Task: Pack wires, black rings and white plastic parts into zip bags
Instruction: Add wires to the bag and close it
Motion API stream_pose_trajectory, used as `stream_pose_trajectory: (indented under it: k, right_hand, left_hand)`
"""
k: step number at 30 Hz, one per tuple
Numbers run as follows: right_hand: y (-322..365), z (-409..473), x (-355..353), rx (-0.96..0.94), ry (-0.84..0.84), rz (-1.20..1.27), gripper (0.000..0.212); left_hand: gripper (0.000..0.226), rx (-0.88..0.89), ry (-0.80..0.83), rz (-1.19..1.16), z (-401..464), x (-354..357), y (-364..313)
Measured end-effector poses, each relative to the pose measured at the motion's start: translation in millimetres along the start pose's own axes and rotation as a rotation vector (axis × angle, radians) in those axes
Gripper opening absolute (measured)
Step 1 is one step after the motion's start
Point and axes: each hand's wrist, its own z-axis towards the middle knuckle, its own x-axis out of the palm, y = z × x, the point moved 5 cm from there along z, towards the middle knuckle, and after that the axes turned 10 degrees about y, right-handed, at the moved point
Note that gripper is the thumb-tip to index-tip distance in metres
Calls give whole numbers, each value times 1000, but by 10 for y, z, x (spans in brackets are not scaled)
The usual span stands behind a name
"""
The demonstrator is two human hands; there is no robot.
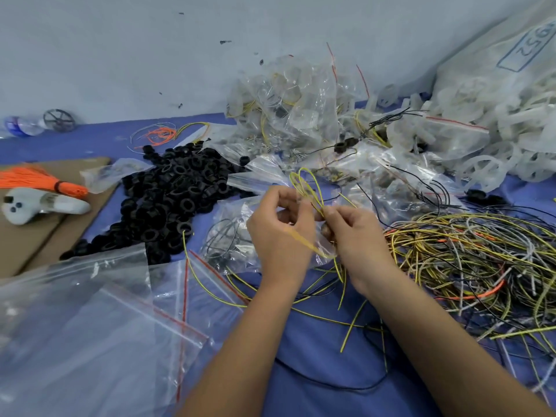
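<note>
Looping a thin yellow wire (304, 188) above a small clear zip bag (326, 249), both hands work close together over the blue table cover (316, 383): the right hand (356, 236) pinches the wire where its loops cross, and the left hand (281, 233) has its fingers curled at the bag's mouth, though whether they grip film, wire or both I cannot tell. The wire looks light and springy, with a smooth, slick jacket; it will likely want to uncoil, so the crossing of the loops seems the best place to hold it while it is fed in. The bag is limp, crinkly film that would collapse unless its opening is kept spread near the zip strip. To the right lies a tangled heap of wires (475, 266) in yellow, grey, black and orange, soft and prone to snagging on one another. To the left, a pile of black rings (168, 200), matt and rigid, small enough to roll. At the far right, translucent white plastic parts (493, 152), wheel-like and stiff, are heaped up. Flat empty zip bags (99, 320) with red seal lines lie at near left, and filled bags (288, 109) are heaped behind.
</note>
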Motion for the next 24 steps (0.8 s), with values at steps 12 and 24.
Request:
stream_pose_trajectory:
  k: [12, 24]
  right_hand:
    - [455, -93, -52, -444, 220, -983, 19]
    - [189, -85, -140, 209, 313, 458, 43]
  left_hand:
    - [14, 85, -321, 92, 52, -323, 30]
    - [10, 559, 376, 269, -393, 432, -347]
